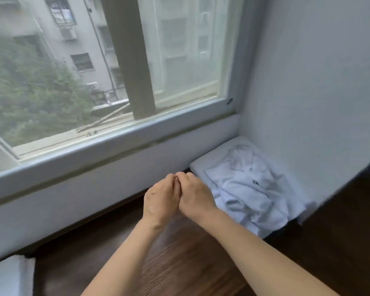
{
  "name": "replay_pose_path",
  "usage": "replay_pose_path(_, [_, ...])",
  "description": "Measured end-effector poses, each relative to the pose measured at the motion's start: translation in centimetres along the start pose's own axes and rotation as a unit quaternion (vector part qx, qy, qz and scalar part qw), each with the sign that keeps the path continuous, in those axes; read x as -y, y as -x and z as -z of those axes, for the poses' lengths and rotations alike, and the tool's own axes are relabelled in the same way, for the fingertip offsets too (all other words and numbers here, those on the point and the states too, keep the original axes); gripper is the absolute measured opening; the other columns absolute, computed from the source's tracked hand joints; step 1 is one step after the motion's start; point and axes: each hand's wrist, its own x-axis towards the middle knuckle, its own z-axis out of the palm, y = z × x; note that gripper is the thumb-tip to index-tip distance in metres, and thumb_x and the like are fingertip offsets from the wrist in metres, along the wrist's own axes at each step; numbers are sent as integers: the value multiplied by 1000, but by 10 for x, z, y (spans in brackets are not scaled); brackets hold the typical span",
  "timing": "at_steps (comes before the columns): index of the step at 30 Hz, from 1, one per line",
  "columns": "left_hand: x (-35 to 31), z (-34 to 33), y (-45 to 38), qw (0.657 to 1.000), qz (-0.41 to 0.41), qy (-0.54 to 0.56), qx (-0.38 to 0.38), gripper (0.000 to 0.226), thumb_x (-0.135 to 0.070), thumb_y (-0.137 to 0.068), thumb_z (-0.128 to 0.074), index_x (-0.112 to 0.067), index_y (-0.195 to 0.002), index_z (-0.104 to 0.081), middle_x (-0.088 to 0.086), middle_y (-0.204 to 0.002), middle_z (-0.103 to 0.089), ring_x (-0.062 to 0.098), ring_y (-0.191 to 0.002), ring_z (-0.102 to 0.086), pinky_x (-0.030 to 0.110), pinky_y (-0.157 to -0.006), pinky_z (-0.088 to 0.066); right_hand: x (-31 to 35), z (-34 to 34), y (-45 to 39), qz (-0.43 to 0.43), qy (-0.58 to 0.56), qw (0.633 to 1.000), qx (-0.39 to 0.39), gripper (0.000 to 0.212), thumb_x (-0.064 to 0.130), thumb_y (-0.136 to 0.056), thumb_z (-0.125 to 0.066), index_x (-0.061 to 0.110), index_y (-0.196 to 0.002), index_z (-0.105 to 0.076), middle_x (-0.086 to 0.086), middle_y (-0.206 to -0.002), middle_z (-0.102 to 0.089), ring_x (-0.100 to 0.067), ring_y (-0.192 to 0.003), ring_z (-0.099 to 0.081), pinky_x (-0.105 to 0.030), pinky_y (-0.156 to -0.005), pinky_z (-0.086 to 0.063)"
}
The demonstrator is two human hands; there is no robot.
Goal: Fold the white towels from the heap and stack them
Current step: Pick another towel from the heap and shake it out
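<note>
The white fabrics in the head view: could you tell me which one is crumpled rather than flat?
The crumpled white heap in the corner, right of the hands; it lies on a smooth, flat white pad, and the white piece at bottom left is blurred.

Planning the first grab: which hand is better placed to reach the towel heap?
Probably the right hand: it sits nearest the towel heap, which lies to its right. The left hand is on the far side, pressed against it.

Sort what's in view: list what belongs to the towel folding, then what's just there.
For the job:
- heap of white towels in the corner
- left hand and right hand, curled, pressed together, holding nothing

Just there:
- window
- dark wooden surface
- white wall
- white cloth at lower left
</note>
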Motion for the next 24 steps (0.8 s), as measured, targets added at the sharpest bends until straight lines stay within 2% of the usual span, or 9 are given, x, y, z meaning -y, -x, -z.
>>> replay_pose_path(4, [-76, -50, -24, 996, -20, 60, 69, 27, -27, -103, -45, -22, -77, -45, -7, -72, -60, 20, -68, -55, 31, -64, -35, -74, 52, 0, -51, 17, 999, 3, 18, 19, -95, -50, 15, -111, -58, -5, -106, -62, -30, -96, -60, -40, -84, -50])
replay_pose_path(7, [-117, -81, -36, 991, -18, 68, 112, 27, -32, -103, -40, -20, -82, -50, -8, -77, -60, 17, -74, -56, 33, -65, -40, -117, 79, 4, -96, 50, 994, -4, 17, 22, -95, -53, 14, -108, -60, -7, -105, -62, -31, -97, -59, -40, -83, -48])
replay_pose_path(9, [-138, -97, -39, 988, -13, 55, 146, 24, -35, -103, -39, -22, -94, -56, -8, -90, -61, 17, -83, -58, 35, -69, -47, -141, 89, 8, -140, 104, 984, -31, 14, 24, -91, -59, 14, -101, -62, -10, -100, -63, -34, -94, -61, -43, -77, -48])
replay_pose_path(11, [-153, -110, -40, 982, -1, 27, 185, 23, -38, -103, -42, -21, -107, -57, -5, -103, -59, 20, -93, -58, 36, -72, -45, -158, 98, 13, -223, 141, 964, -17, 24, 33, -95, -57, 13, -109, -61, -11, -111, -61, -33, -105, -59, -42, -83, -47])
replay_pose_path(14, [-164, -127, -40, 970, 17, -36, 242, 27, -40, -99, -45, -14, -102, -51, 4, -104, -53, 25, -97, -51, 38, -78, -47, -187, 106, 21, -296, 146, 944, 4, 36, 46, -101, -51, 15, -117, -58, -9, -124, -59, -27, -115, -55, -38, -91, -46])
replay_pose_path(16, [-165, -135, -40, 966, 15, -61, 250, 29, -42, -101, -42, -14, -101, -53, 4, -102, -51, 25, -98, -49, 39, -80, -49, -202, 108, 24, -275, 133, 952, 2, 34, 45, -104, -47, 15, -111, -61, -8, -120, -62, -26, -109, -59, -37, -87, -47])
replay_pose_path(19, [-160, -135, -40, 970, 5, -44, 240, 31, -45, -104, -42, -20, -112, -58, 2, -105, -52, 24, -101, -50, 36, -75, -47, -214, 110, 20, -228, 127, 965, -20, 29, 33, -106, -45, 11, -108, -63, -10, -112, -66, -31, -103, -62, -40, -83, -46])
replay_pose_path(21, [-157, -131, -42, 970, 4, -22, 241, 28, -46, -103, -45, -25, -115, -59, 0, -108, -53, 23, -104, -53, 36, -76, -47, -214, 118, 14, -228, 108, 966, -56, 24, 27, -105, -48, 8, -104, -63, -12, -105, -65, -35, -96, -63, -42, -79, -45])
replay_pose_path(24, [-156, -123, -45, 970, 8, 23, 244, 31, -47, -101, -52, -27, -124, -55, -2, -118, -52, 21, -106, -56, 37, -85, -51, -206, 139, 2, -196, 32, 970, -139, 13, 17, -101, -56, 10, -91, -58, -12, -88, -60, -37, -77, -60, -41, -68, -43])
